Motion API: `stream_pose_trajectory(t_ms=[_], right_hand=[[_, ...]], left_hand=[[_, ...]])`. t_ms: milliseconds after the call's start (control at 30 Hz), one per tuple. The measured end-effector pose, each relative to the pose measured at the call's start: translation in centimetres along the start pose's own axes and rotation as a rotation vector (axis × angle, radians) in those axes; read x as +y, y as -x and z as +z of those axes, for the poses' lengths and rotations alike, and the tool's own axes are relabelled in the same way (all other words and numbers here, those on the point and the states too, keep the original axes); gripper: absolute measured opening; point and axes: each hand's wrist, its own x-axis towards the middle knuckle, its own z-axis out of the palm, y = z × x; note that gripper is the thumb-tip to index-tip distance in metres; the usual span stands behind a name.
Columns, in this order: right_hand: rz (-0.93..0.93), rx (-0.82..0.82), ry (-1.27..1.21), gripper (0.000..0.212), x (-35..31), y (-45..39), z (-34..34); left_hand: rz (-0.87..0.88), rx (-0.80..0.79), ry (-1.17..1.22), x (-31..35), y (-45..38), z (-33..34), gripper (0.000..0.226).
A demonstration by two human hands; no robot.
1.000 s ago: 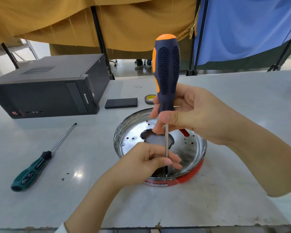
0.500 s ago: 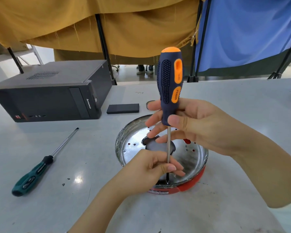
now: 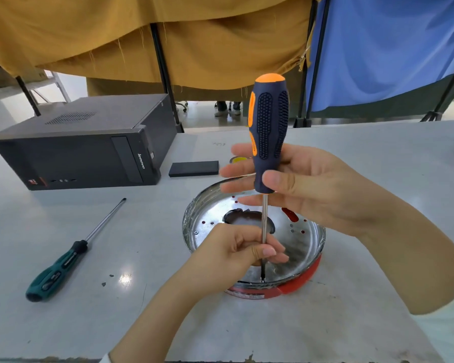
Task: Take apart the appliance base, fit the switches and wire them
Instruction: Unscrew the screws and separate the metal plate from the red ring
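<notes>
since a moment ago the handle has turned between my fingers: the orange panel that faced me now sits round on the left edge, and the dotted dark grip faces me instead. tip stays planted in the same spot at the near rim.

right hand [image 3: 307, 184] has the blue and orange screwdriver [image 3: 269, 132] upright, thumb pressed across the bottom of the handle, the other fingers lying nearly straight behind it, so it's a light pinch rather than a full fist. left hand [image 3: 236, 255] is down low, thumb and forefinger pinching the bare metal shaft to steady it, the rest of the fingers curled in.

shaft runs straight down to a screw on the near edge of the appliance base [image 3: 309, 247], a round shiny metal pan with small holes, a dark opening in the middle and a red plastic rim under it, sitting on the grey table [image 3: 325, 323] right in front of me.

off to the left, well apart, lies a green screwdriver [image 3: 60, 265]. behind it a black computer case [image 3: 84, 153], then a flat black block [image 3: 193, 168], and a yellow tape roll [image 3: 240, 160] peeking out behind my right fingers.
</notes>
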Motion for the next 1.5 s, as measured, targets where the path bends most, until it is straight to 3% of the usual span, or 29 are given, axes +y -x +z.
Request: stream_pose_trajectory(t_ms=[133, 233, 367, 600, 833, 933, 1033, 1200, 1267, 1400, 1500], right_hand=[[-0.013, 0.082, 0.066, 0.028, -0.2, -0.4, 0.0], [-0.031, 0.185, 0.094, 0.045, -0.3, -0.8, 0.5], [-0.044, 0.225, 0.148, 0.057, -0.1, -1.2, 1.2], [-0.022, 0.04, 0.109, 0.036, -0.6, -0.4, 0.1], [-0.057, 0.181, 0.152, 0.03, -0.4, -0.8, 0.2], [-0.088, 0.247, 0.173, 0.037, 0.0, -0.7, 0.5], [-0.098, 0.294, 0.205, 0.04, 0.2, -0.7, 0.3], [-0.08, 0.045, 0.172, 0.038, -0.2, -0.5, -0.6], [-0.074, 0.008, 0.145, 0.036, -0.1, -0.4, -0.8], [-0.049, 0.002, 0.069, 0.031, 0.1, -0.3, -1.2], [-0.054, 0.023, 0.117, 0.027, 0.0, -0.3, -1.2]], left_hand=[[0.012, -0.024, -0.036, 0.1, 0.2, -0.1, 0.024], [0.007, -0.027, -0.004, 0.3, 0.2, -0.1, 0.024], [0.02, 0.117, 0.093, 0.2, 0.1, 0.0, 0.017], [0.067, 0.074, 0.033, -0.3, 0.0, 0.0, 0.022], [0.085, 0.026, 0.034, -0.3, 0.2, 0.2, 0.022], [0.076, 0.137, 0.074, -0.3, 0.2, 0.5, 0.029], [0.087, 0.197, 0.053, -0.6, 0.1, 0.9, 0.014], [0.055, 0.159, 0.022, -0.5, 0.1, 1.2, 0.014], [0.027, 0.089, -0.15, -0.6, 0.1, 0.6, 0.02], [-0.041, -0.193, -0.821, -1.1, -0.1, -2.2, 0.062], [-0.073, -0.272, -0.905, -1.3, -0.3, -2.5, 0.055]])
